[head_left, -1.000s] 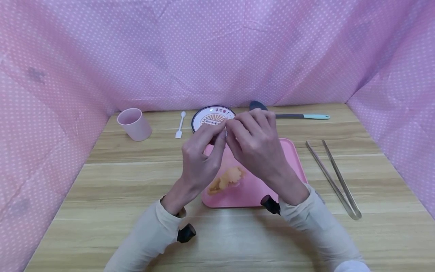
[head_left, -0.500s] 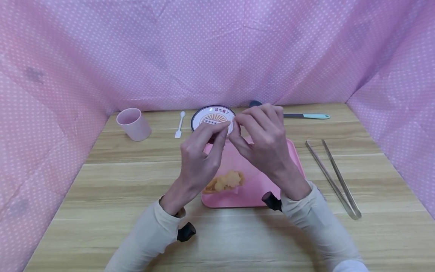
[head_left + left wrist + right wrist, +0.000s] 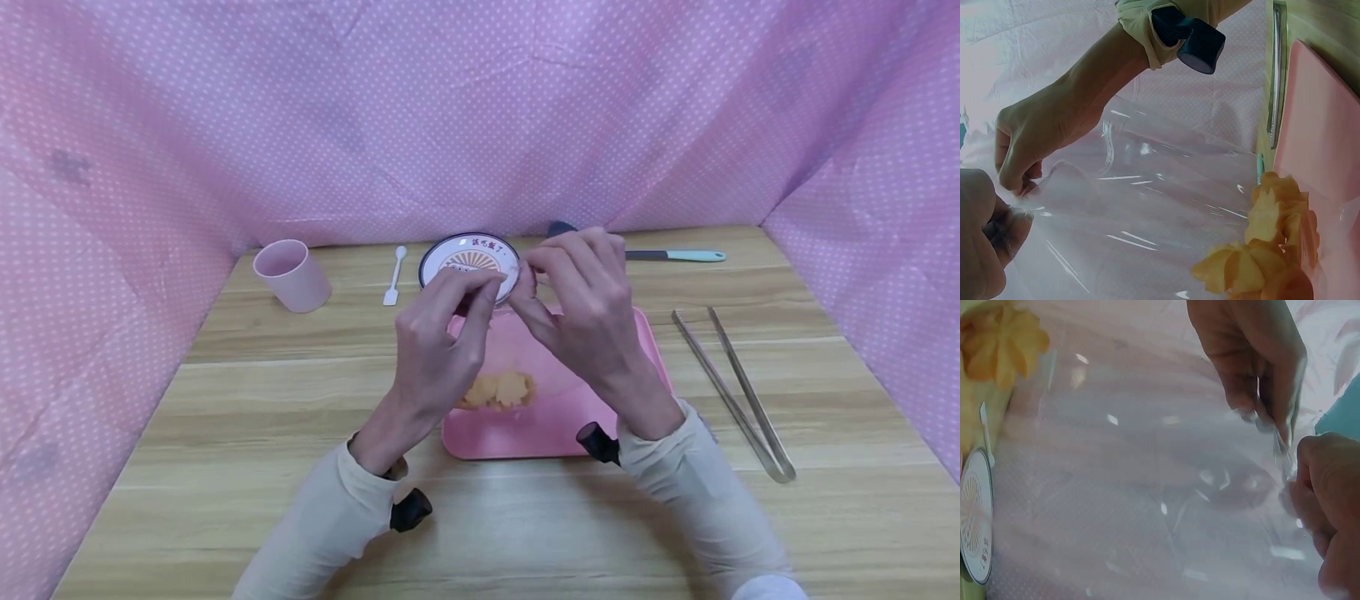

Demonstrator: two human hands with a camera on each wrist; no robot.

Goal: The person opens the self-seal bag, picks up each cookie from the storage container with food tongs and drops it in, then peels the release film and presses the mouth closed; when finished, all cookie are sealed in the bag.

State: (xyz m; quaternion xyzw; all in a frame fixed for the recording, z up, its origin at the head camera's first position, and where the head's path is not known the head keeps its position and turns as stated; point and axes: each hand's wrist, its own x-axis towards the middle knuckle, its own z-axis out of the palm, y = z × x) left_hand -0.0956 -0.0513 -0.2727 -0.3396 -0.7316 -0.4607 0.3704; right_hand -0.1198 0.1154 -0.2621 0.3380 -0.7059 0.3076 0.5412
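Observation:
Both hands hold a clear plastic bag (image 3: pixel 501 350) up over the pink tray (image 3: pixel 555 433). My left hand (image 3: pixel 483 293) pinches the bag's top edge from the left, and my right hand (image 3: pixel 527 277) pinches it right beside. Several yellow flower-shaped cookies (image 3: pixel 498 389) lie in the bottom of the bag. In the left wrist view the bag (image 3: pixel 1147 212) stretches from the left hand (image 3: pixel 997 234) and right hand (image 3: pixel 1022 181) down to the cookies (image 3: pixel 1266 250). The right wrist view shows the left hand (image 3: pixel 1260 415) and right hand (image 3: pixel 1297 469) pinching the bag (image 3: pixel 1147 487).
A printed round plate (image 3: pixel 468 254) lies behind the tray. A pink cup (image 3: pixel 291 273) and a small white spoon (image 3: pixel 393 275) are at the back left. A teal-handled spoon (image 3: pixel 660 255) lies at the back right, metal tongs (image 3: pixel 735 392) to the right. Pink dotted cloth walls surround the table.
My right hand has shifted a little right and up. The fingertips of both hands stay together on the bag's top, and the cookies have swung slightly left and higher.

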